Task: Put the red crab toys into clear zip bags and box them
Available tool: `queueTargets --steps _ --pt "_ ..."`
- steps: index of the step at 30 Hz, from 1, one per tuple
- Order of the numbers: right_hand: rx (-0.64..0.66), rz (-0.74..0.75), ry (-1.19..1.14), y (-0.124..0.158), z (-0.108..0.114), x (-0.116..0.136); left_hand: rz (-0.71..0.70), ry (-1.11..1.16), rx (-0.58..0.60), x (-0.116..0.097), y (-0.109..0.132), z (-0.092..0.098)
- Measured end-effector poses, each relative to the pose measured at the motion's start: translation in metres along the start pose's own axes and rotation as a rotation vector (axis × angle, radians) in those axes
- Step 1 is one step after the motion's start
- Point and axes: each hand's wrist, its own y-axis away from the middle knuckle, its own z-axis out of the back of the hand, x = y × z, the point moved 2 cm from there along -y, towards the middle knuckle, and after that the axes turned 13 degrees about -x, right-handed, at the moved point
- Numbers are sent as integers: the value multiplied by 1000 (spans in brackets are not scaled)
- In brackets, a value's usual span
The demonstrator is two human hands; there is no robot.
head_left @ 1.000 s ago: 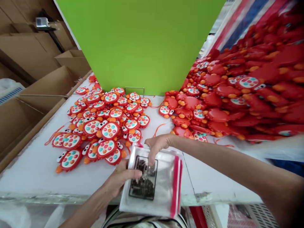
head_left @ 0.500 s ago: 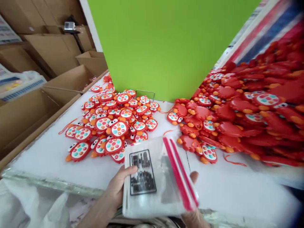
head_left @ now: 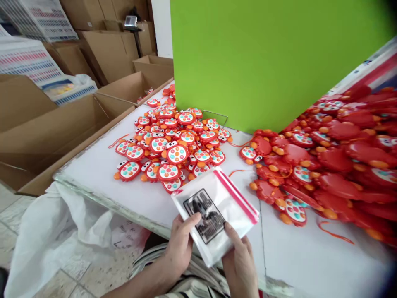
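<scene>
Both hands grip a stack of clear zip-lock bags (head_left: pixel 235 223) with a pink zip strip and a black printed label, held tilted over the table's near edge. My left hand (head_left: pixel 180 244) is closed on its left side, thumb on the label. My right hand (head_left: pixel 240 258) is closed on the lower right edge, thumb on top near the label's corner. Beyond the bags lies a heap of red crab-like toys (head_left: pixel 177 154) with white faces and coloured dots. A larger pile of the same toys (head_left: pixel 336 161), many face down, spreads to the right.
A tall green panel (head_left: pixel 248 62) stands at the table's back. Open cardboard boxes (head_left: pixel 62 128) line the left side of the white table (head_left: pixel 93 165). White plastic sheeting (head_left: pixel 62 231) hangs at the front left. Orange cords (head_left: pixel 336 236) trail from some toys.
The view has swung left, so the scene sits further right. My right hand has come from the bags' far side to grip their lower edge, and the bags have turned.
</scene>
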Motion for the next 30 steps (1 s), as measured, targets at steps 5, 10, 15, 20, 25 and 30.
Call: queueTargets --steps 5,10,15,20,25,30 --pt "56 -72 140 -8 20 10 52 -91 45 -21 -12 32" --pt "164 -110 393 -14 25 21 68 -367 142 -41 -30 56" --pt "255 -140 528 -24 17 15 -49 -722 146 -45 -35 65" --pt "294 -82 763 -39 22 17 -114 -824 172 -43 -43 67" --pt "184 123 1039 -52 26 21 -225 -1151 222 -53 -41 62" --pt "224 225 1173 -66 32 11 -778 -1722 115 -69 -22 25"
